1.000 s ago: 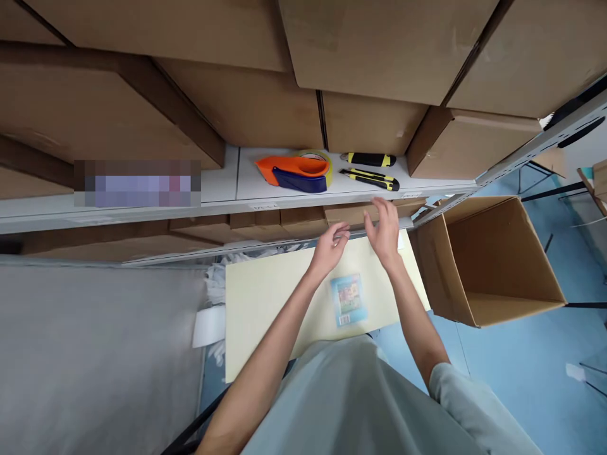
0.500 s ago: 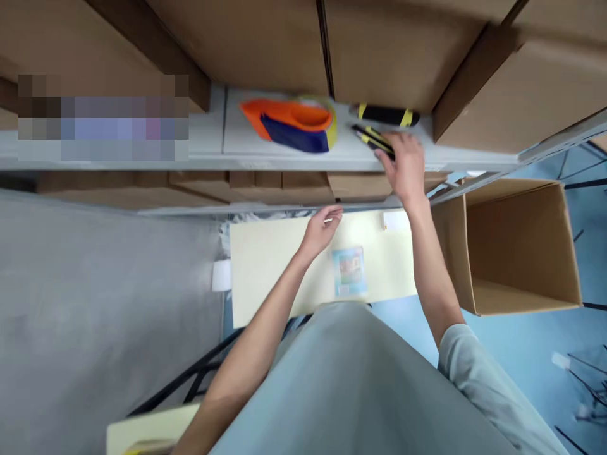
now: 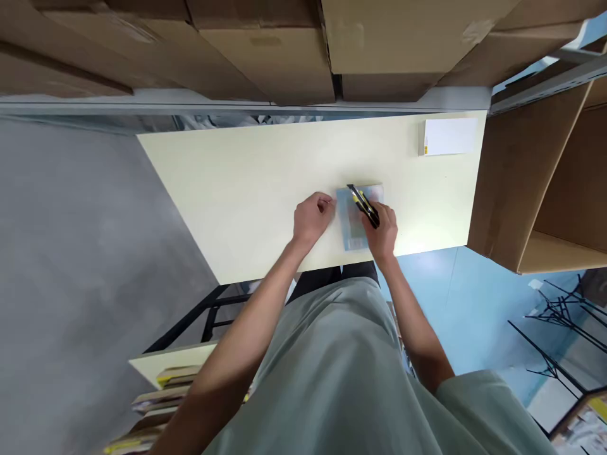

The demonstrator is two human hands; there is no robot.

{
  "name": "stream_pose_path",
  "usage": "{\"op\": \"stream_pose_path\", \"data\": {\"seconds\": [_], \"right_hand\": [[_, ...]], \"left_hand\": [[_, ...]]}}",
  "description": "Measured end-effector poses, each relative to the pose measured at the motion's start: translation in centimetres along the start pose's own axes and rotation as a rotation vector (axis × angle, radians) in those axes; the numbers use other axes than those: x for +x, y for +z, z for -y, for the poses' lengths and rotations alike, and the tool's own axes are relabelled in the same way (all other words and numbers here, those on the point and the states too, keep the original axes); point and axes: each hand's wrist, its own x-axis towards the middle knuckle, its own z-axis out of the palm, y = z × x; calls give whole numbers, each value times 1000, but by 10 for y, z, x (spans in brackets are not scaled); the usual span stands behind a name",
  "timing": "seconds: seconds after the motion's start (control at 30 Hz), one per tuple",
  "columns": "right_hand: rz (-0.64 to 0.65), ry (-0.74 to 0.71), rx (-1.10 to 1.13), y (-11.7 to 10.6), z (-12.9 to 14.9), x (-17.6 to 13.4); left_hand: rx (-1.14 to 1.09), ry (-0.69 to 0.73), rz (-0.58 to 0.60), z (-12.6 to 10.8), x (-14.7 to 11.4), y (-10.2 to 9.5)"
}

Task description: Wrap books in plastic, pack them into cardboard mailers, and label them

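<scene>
My right hand grips a black-and-yellow utility knife, its tip pointing up and left. Beneath the knife is a thin, flat light-blue packet with a blurred picture, on the cream table. The hand and knife cover part of its right side. My left hand is closed, fingers curled, right beside the packet's left edge. Whether its fingertips pinch anything is hard to see.
A white box sits at the table's far right corner. Cardboard boxes line the shelf above. An open carton stands to the right. Stacked flat items are at lower left.
My right hand has taken the utility knife off the shelf and brought it down over the packet. My left hand has closed beside the packet. The view has tilted down toward the table.
</scene>
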Motion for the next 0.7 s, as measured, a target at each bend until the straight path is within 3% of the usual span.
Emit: {"op": "stream_pose_path", "data": {"seconds": [0.13, 0.27, 0.7], "right_hand": [[-51, 16, -49, 34, 5, -19], [-73, 31, -92, 53, 19, -23], [0, 150, -232, 73, 48, -28]], "left_hand": [[125, 37, 21, 1, 12, -9], [223, 49, 11, 5, 20, -19], [163, 30, 8, 10, 33, -28]]}}
